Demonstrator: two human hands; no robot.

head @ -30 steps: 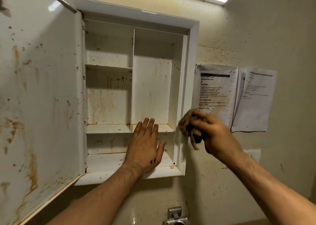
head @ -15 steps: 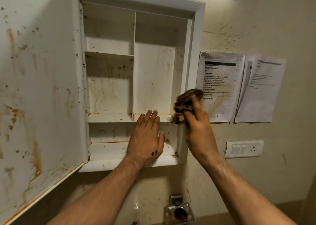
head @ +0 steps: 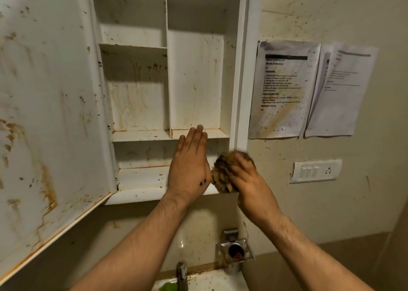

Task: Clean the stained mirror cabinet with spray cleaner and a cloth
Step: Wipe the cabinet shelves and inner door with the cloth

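The white mirror cabinet (head: 245,74) hangs open on the wall, its shelves streaked with brown stains. Its door (head: 48,105) swings out to the left, spotted and smeared. My left hand (head: 189,167) lies flat with straight fingers against the lower shelves. My right hand (head: 245,180) grips a bunched brown cloth (head: 223,173) and presses it on the lower right corner of the cabinet frame. The cloth and fingers are blurred. No spray bottle is visible.
Two printed paper sheets (head: 284,87) hang on the speckled wall to the right, above a white switch plate (head: 315,171). Below the cabinet are a metal holder (head: 236,250), a tap (head: 182,273) and the sink rim (head: 209,279) with a green object (head: 169,287).
My right hand has carried the cloth down the right frame to its bottom corner. My left hand stays flat on the shelves. The view has tilted downward.
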